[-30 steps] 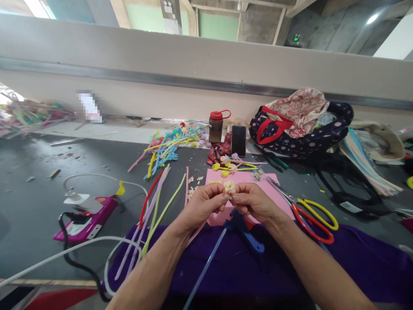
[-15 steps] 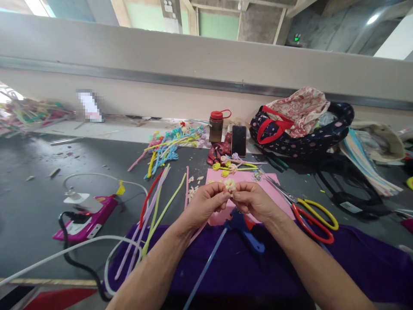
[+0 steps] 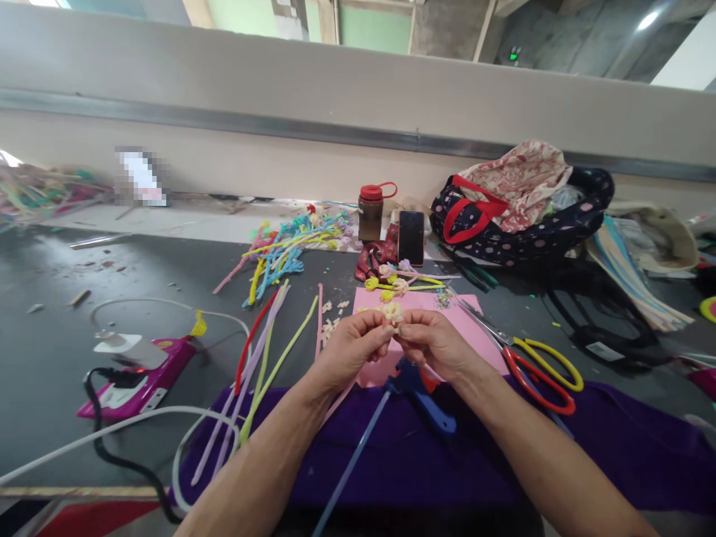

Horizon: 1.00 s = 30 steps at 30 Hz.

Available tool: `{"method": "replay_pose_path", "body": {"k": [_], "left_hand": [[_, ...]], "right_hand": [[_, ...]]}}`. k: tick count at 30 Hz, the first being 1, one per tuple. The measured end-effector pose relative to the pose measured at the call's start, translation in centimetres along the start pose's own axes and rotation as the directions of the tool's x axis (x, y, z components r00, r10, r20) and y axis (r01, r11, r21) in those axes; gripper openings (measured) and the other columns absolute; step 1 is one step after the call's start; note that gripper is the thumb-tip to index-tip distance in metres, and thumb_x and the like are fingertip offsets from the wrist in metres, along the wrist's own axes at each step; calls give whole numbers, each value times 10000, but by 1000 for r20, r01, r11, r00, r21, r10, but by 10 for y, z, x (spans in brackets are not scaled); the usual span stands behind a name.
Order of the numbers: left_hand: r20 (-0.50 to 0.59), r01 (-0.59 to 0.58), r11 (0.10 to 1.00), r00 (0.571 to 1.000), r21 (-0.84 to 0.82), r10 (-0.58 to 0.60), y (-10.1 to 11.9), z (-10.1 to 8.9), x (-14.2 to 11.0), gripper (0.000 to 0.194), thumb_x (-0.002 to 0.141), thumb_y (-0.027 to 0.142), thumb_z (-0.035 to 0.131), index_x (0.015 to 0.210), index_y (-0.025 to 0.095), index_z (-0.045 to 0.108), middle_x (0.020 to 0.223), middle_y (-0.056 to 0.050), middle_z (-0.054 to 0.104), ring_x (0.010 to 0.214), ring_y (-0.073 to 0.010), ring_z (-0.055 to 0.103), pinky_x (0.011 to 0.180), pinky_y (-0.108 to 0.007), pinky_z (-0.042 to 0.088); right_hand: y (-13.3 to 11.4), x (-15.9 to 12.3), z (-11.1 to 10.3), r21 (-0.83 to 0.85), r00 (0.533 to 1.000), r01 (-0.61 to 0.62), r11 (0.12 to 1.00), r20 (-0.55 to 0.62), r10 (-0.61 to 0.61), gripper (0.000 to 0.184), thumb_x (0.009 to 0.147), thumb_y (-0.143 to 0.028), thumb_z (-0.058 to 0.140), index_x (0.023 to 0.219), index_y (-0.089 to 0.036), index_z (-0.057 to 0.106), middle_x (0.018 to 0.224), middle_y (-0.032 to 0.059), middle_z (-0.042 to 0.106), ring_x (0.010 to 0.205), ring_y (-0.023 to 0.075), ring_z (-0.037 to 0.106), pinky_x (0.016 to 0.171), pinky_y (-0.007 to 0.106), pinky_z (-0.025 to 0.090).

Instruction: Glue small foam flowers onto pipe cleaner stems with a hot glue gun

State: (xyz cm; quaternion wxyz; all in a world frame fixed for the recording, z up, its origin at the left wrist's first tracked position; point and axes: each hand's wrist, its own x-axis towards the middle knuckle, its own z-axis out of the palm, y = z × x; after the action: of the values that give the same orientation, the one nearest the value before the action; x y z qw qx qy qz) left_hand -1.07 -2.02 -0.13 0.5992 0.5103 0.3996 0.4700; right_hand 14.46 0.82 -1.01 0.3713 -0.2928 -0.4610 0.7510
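Between my two hands is a small cream-yellow flower [image 3: 393, 312], held over a pink sheet [image 3: 475, 328]. My left hand [image 3: 361, 343] pinches it from the left, and my right hand [image 3: 430, 341] pinches it from the right, fingertips nearly meeting. Just below them lies a blue glue gun [image 3: 428, 406] with a long glue stick [image 3: 352, 462] sticking out of its back. Beside my left hand are short cream pieces [image 3: 330, 328]. Beyond my hands lie finished-looking yellow and pink flowers [image 3: 385, 283] on fuzzy stems.
Red-and-yellow-handled scissors [image 3: 537, 365] lie to the right. On the left are fuzzy stems [image 3: 274, 350] and a magenta power strip [image 3: 151, 380] with a charger and cables. Farther back stand a bottle [image 3: 370, 216], a phone [image 3: 411, 237], a pile of coloured stems [image 3: 291, 246] and a dotted bag [image 3: 520, 224].
The view has shifted slightly, so most things sit a little higher and farther left. Both hands keep their pinch on the flower, with the fingers only slightly moved.
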Motion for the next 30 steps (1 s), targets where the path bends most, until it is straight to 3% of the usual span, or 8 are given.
{"method": "replay_pose_path", "body": {"k": [7, 11, 15, 22, 30], "left_hand": [[25, 1, 1000, 1000, -6, -1, 6, 4, 16, 240, 752, 339, 579, 627, 148, 504, 480, 52, 454, 423, -48, 336, 425, -190, 242], [60, 0, 1000, 998, 18, -2, 17, 14, 37, 247, 743, 349, 595, 637, 140, 518, 498, 41, 468, 432, -45, 342, 423, -188, 237], [92, -2, 1000, 996, -11, 3, 14, 24, 55, 249, 745, 356, 591, 656, 134, 521, 504, 35, 487, 418, -41, 341, 415, -188, 231], [67, -22, 997, 997, -74, 27, -5, 26, 59, 228, 754, 343, 586, 676, 141, 514, 518, 40, 496, 439, -45, 365, 446, -187, 274], [61, -21, 999, 998, -31, 23, -5, 14, 51, 197, 775, 309, 572, 683, 143, 520, 538, 38, 491, 476, -53, 387, 476, -184, 300]], "right_hand": [[-7, 1, -1, -46, 988, 71, 996, -132, -76, 128, 660, -245, 643, 649, -144, 565, 473, -58, 479, 326, 32, 370, 317, 156, 223], [-18, 3, -12, -44, 967, 160, 986, -193, -165, 146, 660, -265, 652, 652, -145, 569, 533, -50, 493, 351, 27, 375, 334, 158, 235], [-24, 7, -27, -41, 948, 212, 976, -233, -216, 154, 647, -272, 665, 649, -145, 578, 510, -56, 473, 359, 30, 372, 339, 160, 232], [-22, 11, -35, -41, 969, 165, 986, -182, -169, 156, 673, -270, 637, 616, -145, 563, 461, -53, 468, 340, 36, 360, 333, 171, 232], [-15, 11, -29, -85, 985, 95, 992, -136, -106, 190, 699, -307, 630, 631, -147, 552, 487, -50, 455, 355, 38, 364, 347, 174, 240]]}}
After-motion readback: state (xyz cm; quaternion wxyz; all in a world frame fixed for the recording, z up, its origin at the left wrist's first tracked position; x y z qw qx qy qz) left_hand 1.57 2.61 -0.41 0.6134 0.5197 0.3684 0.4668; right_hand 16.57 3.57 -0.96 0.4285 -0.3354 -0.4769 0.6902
